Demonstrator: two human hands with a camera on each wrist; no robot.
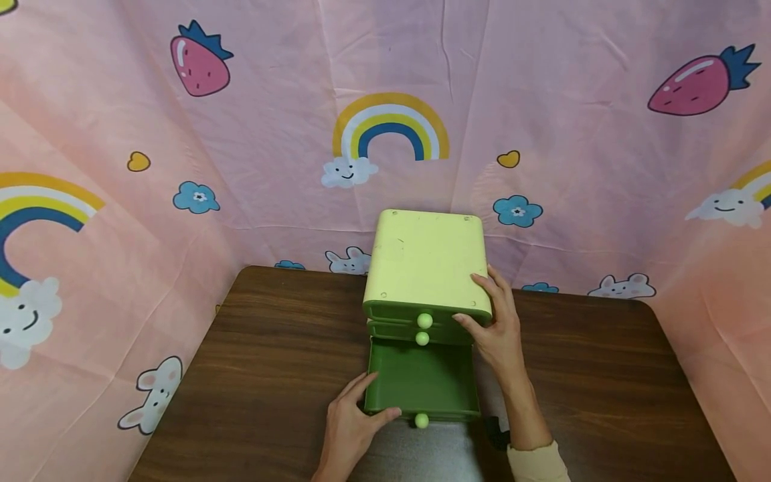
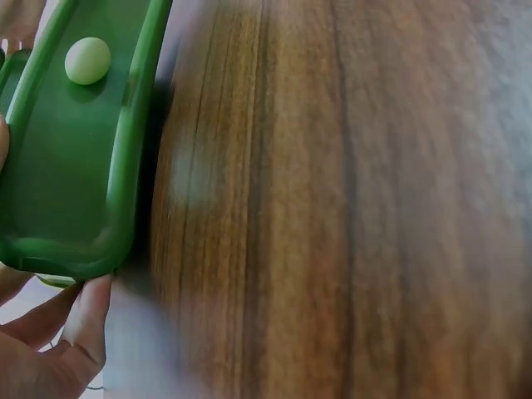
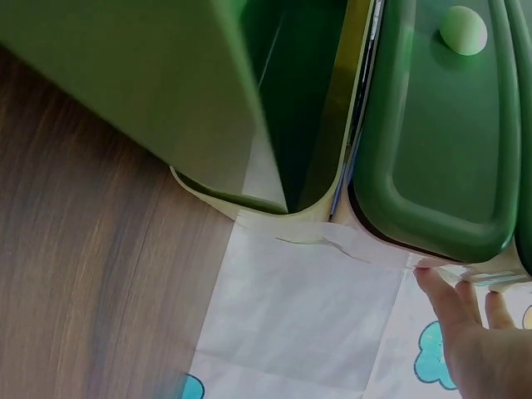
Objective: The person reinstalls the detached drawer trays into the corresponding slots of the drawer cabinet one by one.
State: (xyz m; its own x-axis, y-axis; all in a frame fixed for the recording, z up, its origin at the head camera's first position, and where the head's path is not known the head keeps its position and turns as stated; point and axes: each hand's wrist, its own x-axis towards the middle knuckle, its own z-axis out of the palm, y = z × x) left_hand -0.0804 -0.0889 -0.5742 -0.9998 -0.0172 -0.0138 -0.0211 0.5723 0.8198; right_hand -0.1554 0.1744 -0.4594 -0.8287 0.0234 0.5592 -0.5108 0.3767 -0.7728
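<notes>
A small drawer cabinet with a pale yellow top (image 1: 427,258) and green fronts stands at the back of the table. Its bottom drawer (image 1: 421,381) is pulled far out, with bare green inside. The left hand (image 1: 352,422) grips this drawer's front left corner, thumb over the front face and fingers along the side wall. Beside the upper part of the cabinet, the right hand (image 1: 500,328) rests extended fingers on the side and top edge, its thumb near the top drawer's front. In the right wrist view, the upper drawer front (image 3: 453,141) carries a round pale knob (image 3: 463,31).
The brown wooden table (image 1: 271,361) runs out to both sides of the cabinet. A pink patterned cloth (image 1: 277,134) hangs behind and along the sides. A small black object (image 1: 496,434) shows by the right forearm.
</notes>
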